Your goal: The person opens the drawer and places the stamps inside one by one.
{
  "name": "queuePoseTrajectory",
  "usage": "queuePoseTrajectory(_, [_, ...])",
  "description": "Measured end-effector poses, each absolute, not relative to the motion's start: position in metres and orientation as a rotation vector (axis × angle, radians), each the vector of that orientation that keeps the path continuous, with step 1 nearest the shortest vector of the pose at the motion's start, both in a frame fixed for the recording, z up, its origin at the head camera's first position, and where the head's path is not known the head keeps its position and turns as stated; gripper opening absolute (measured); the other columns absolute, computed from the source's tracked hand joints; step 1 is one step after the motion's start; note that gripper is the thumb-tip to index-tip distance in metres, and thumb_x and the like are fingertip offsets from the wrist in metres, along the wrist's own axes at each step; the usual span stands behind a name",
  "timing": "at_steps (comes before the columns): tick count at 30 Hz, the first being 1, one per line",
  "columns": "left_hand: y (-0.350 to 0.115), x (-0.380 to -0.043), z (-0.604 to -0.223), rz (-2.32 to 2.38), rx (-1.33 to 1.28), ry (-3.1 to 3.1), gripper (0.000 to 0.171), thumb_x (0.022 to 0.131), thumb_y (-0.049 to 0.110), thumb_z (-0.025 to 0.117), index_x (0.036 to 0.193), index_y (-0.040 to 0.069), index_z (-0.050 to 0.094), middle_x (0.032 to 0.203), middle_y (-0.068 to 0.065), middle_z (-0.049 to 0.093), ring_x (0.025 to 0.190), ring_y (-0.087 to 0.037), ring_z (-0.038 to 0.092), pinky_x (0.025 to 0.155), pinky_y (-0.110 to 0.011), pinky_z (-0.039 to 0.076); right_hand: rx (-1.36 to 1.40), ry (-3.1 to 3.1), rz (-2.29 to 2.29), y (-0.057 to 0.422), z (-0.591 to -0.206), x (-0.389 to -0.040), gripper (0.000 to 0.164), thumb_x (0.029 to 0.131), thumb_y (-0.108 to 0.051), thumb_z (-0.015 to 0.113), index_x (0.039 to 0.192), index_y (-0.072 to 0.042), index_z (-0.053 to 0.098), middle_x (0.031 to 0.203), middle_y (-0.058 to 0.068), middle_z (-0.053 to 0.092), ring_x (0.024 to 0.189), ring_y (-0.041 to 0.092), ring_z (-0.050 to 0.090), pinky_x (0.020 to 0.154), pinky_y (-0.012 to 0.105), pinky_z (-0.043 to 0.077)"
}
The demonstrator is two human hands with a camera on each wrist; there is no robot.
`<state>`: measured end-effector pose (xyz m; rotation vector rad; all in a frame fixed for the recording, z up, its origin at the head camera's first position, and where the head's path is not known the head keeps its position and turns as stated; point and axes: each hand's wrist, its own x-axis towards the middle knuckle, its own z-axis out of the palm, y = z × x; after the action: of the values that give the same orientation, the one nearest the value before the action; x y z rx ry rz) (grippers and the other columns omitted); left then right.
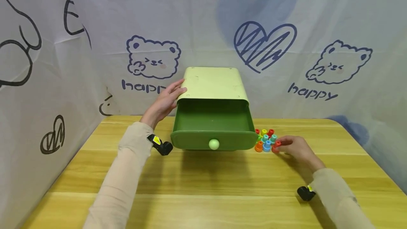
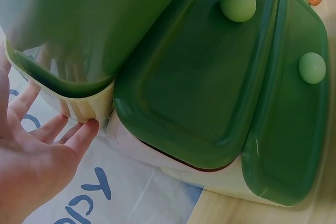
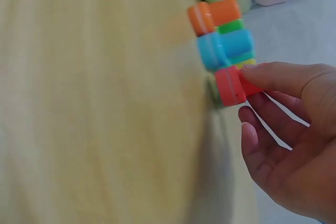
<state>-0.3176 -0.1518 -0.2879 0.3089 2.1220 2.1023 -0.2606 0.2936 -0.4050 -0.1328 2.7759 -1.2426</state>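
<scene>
A drawer cabinet (image 1: pixel 212 83) with a cream top stands at the table's back middle. Its top green drawer (image 1: pixel 213 140) is pulled out, its inside bare. My left hand (image 1: pixel 163 102) rests against the cabinet's left side near the top; in the left wrist view, its extended fingers (image 2: pixel 84 132) touch the cream wall. My right hand (image 1: pixel 295 148) is at the cluster of colourful pegs (image 1: pixel 267 145) right of the cabinet. Between thumb and fingers it pinches a red peg (image 3: pixel 231 86) at the cluster's near right corner. Orange and blue pegs (image 3: pixel 226 50) sit beside it.
Below the top drawer are more green drawers (image 2: pixel 184 77) with round knobs (image 2: pixel 312 68), closed. The wooden table (image 1: pixel 203 193) reaches a white cloth backdrop (image 1: pixel 203 20) with blue drawings. A black wrist camera (image 1: pixel 162 146) hangs beside the cabinet at my left sleeve.
</scene>
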Motion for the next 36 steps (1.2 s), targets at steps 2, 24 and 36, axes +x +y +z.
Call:
queuePoseTrajectory(2, [-0.152,-0.318,-0.288,2.105,0.315,2.119,0.06,0.1,0.026,0.052,0.154,0.02,0.026,0.159,-0.006,0.02,0.142,-0.023,0.024,0.109,-0.04,0.034,-0.144,2.784,-1.214,0.296,-0.398,-0.26,0.033,0.086,-0.014,0.072,0.112,0.006,0.066,0.103,0.014,0.068,0.091,0.024,0.059,0.075,0.032,0.05])
queuePoseTrajectory(24, [-0.153,-0.317,-0.289,2.093,0.315,2.124,0.061,0.1,0.028,0.052,0.154,0.021,0.025,0.16,-0.005,0.018,0.142,-0.024,0.023,0.111,-0.041,0.032,-0.436,2.869,-0.979,0.255,-0.259,-0.285,0.037,0.089,-0.007,0.066,0.122,0.007,0.061,0.112,0.022,0.065,0.099,0.033,0.061,0.089,0.051,0.049])
queuePoseTrajectory(36, [-0.153,-0.319,-0.291,2.083,0.329,2.151,0.061,0.1,0.029,0.053,0.154,0.021,0.027,0.159,-0.006,0.021,0.142,-0.025,0.024,0.11,-0.043,0.033,-0.502,2.853,-0.972,0.21,-0.187,-0.292,0.036,0.089,-0.014,0.069,0.12,0.002,0.063,0.109,0.015,0.067,0.101,0.032,0.057,0.095,0.054,0.044])
